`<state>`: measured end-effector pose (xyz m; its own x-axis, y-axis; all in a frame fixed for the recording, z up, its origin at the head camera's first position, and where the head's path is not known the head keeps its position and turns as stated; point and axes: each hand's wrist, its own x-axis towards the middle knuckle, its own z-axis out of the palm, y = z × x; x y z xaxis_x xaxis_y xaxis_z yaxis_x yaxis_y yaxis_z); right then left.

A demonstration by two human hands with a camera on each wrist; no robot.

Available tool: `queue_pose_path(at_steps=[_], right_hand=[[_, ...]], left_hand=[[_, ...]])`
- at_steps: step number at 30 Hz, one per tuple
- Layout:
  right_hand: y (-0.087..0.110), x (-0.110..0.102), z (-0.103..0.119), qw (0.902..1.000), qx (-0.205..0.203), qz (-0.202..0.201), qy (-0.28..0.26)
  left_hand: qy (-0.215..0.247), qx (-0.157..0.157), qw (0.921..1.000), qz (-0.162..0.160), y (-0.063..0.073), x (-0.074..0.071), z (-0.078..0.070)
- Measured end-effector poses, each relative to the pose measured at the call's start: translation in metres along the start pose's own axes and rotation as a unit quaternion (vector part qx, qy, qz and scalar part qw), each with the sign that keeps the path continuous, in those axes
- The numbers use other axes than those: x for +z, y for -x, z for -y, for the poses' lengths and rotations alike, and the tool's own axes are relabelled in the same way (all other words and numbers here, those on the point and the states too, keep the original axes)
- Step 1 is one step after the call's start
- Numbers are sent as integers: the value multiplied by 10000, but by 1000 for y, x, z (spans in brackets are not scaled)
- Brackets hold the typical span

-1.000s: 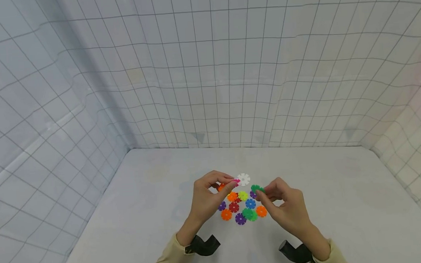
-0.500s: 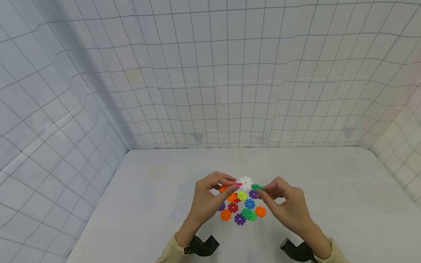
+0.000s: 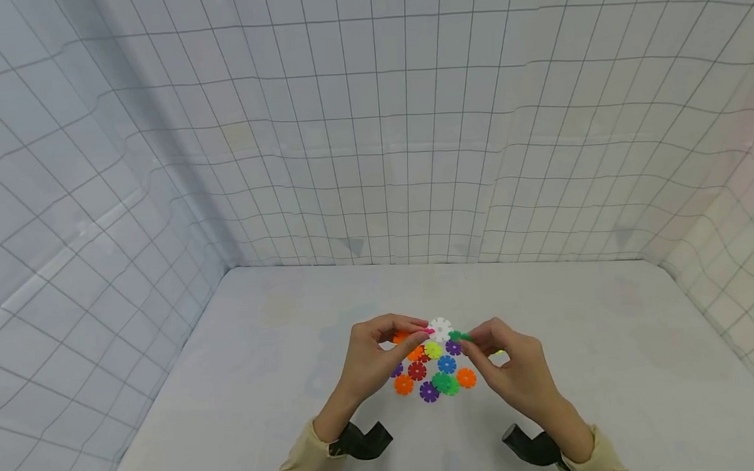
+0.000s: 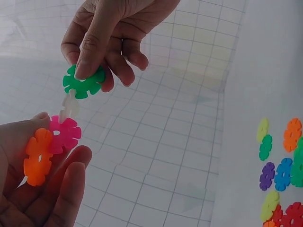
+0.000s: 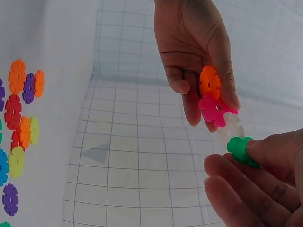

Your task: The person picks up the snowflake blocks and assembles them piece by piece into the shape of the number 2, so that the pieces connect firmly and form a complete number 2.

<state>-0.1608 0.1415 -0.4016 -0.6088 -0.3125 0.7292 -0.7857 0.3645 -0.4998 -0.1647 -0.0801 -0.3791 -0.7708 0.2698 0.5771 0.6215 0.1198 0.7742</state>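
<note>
White grid-lined walls (image 3: 409, 120) | flat white tbl (image 3: 282, 383) | L hand (image 3: 372, 357) pinches pink plastic flower-disc (image 4: 67, 136), R hand (image 3: 518, 362) pinches green plastic flower-disc (image 4: 85, 88), above tbl | btwn these, whitish plastic flower-disc (image 4: 70, 108), touching both | orange plastic flower-disc (image 4: 38, 153) touching pink

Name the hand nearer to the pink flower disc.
Left. The left hand pinches the pink flower disc; the right hand is farther off, holding a green disc, with the white disc between.

Head view: soft, even, greyish light; faint shadows on table (image 3: 261, 341); gridded backdrop (image 3: 372, 136) stretched toward frame edges. Wrist views dimmer, fingers (image 4: 68, 196) shaded, white disc (image 5: 233, 126) washed pale, details slightly soft.
</note>
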Motion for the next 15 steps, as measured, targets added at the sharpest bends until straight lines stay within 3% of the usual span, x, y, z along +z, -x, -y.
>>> queue_pose_path(at_steps=[7, 15], right_hand=[[1, 3, 2, 9999, -81, -72, -103], [4, 6, 2, 9995, -67, -102, -283]], left_hand=[[136, -154, 9998, 87, 1, 1, 0], [93, 124, 9998, 149, 1, 1, 1]])
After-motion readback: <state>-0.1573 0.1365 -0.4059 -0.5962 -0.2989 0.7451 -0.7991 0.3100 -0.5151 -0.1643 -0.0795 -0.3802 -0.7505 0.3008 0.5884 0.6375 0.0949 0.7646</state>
